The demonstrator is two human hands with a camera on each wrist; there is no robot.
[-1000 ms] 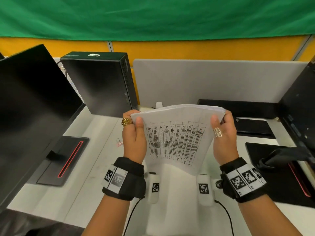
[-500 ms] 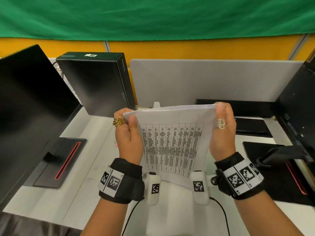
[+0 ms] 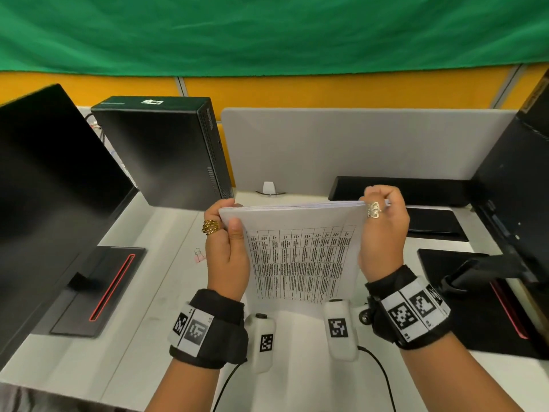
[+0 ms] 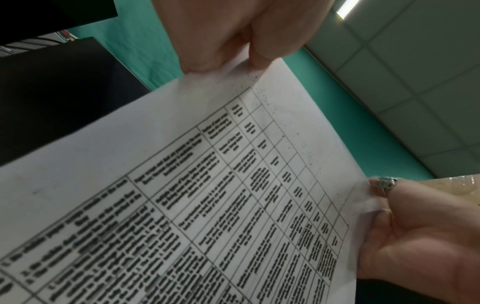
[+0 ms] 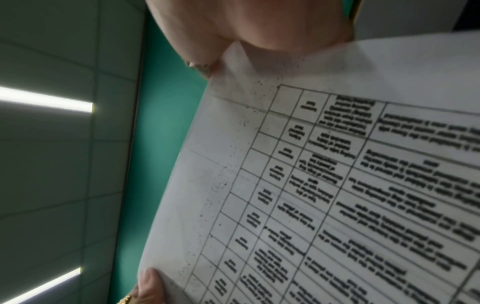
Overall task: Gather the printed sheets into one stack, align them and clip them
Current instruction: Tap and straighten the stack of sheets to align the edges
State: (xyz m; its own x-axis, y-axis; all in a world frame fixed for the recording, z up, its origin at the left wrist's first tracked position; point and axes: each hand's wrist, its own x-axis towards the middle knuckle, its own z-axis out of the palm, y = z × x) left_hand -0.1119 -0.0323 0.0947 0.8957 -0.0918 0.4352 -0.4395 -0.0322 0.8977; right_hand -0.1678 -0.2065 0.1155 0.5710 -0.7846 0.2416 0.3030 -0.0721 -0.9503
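our left hand [image 3: 227, 257] grips the left edge of the stack of printed sheets [image 3: 300, 251], thumb pressed on the front page and the fingers wrapped behind. our right hand [image 3: 383, 233] grasps the top right corner, fingers curled over the upper edge, a ring showing on one of them. we hold the stack upright above the white desk [image 3: 142, 331], its printed table facing us; whether the lower edge touches the desk we cannot tell. the top edges of the sheets look slightly uneven. a small pink binder clip [image 3: 199, 255] lies on the desk just left of our left hand, apart from it. farther out, a black monitor [image 3: 50, 185] stands at the left, a black computer case [image 3: 166, 150] behind it, and a grey divider panel [image 3: 356, 144] rises behind the stack.
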